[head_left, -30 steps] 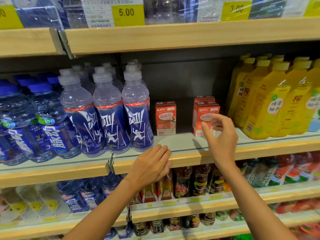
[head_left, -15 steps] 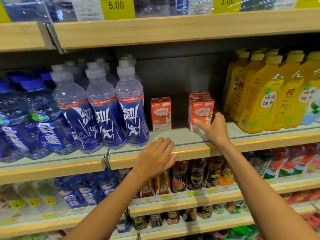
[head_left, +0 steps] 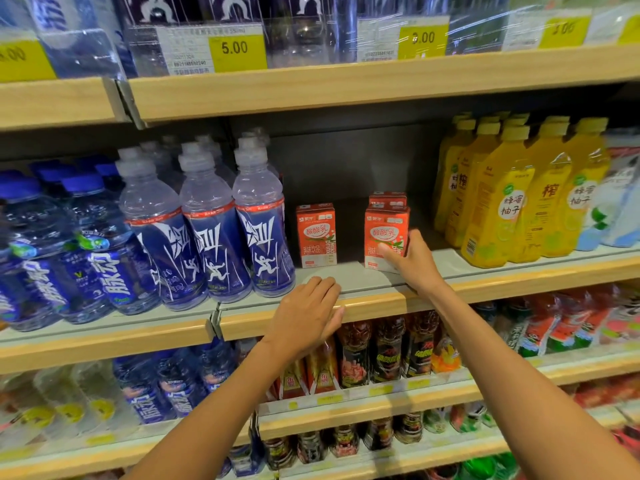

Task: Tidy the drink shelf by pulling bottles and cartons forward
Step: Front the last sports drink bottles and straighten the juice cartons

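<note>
The single wide-angle view looks from the person's head straight at the shelves [head_left: 346, 88] from close by, tilted slightly down. The middle shelf [head_left: 360, 276] sits centred; upper and lower tiers curve toward the edges.

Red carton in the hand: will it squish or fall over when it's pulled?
Probably not squish much: the red carton is a flat-sided box, so likely fairly stiff, though the right hand squeezing hard might dent it. It is taller than wide, so a high push could tip it. Its flat bottom should slide on the shelf, not roll.
</note>
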A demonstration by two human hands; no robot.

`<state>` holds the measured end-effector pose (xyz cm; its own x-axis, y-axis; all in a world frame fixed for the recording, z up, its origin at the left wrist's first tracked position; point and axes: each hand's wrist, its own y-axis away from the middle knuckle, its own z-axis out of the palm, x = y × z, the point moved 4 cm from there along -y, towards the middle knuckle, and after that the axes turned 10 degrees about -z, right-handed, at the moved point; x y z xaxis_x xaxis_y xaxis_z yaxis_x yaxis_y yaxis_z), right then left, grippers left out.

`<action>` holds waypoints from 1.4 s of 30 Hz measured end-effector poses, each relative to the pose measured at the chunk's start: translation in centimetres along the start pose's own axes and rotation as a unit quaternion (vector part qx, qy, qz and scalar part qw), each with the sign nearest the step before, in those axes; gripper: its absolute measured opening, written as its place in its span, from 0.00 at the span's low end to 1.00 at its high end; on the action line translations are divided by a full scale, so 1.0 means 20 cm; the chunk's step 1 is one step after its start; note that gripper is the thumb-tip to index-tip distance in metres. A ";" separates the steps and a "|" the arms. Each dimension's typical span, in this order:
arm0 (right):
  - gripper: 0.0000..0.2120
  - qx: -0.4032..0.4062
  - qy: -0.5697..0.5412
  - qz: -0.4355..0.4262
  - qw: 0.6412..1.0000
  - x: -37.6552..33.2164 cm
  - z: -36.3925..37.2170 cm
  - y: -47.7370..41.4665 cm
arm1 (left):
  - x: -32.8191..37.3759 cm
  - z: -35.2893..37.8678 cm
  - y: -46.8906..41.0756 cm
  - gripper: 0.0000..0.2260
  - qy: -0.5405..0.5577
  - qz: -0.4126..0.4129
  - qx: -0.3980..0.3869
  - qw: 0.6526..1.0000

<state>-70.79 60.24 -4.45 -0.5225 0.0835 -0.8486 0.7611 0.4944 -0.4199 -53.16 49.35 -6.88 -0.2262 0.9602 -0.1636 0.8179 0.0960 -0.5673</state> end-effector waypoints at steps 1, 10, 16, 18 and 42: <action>0.20 -0.004 -0.012 0.000 1.000 -0.01 0.00 0.01 | 0.00 -0.01 0.00 0.21 0.016 -0.010 -0.026 0.999; 0.09 -0.027 -0.176 -0.023 0.984 -0.24 0.09 0.24 | -0.03 -0.29 -0.13 0.15 0.452 -0.287 -0.014 0.845; 0.26 -0.061 -0.205 -0.057 0.975 -0.37 0.23 0.37 | 0.01 -0.45 -0.20 0.18 0.595 -0.370 -0.027 0.713; 0.20 -0.065 -0.177 -0.081 0.979 -0.40 0.27 0.40 | 0.01 -0.47 -0.18 0.20 0.568 -0.395 -0.009 0.722; 0.23 -0.228 -0.412 0.065 0.880 -0.49 0.41 0.48 | -0.22 -0.49 -0.15 0.30 0.654 -0.295 -0.109 0.688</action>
<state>-55.29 57.09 -2.86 0.1566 -0.3976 -0.9041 0.4618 0.8386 -0.2889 -49.46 47.35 3.38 0.0008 0.1375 0.9905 0.8801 0.4701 -0.0659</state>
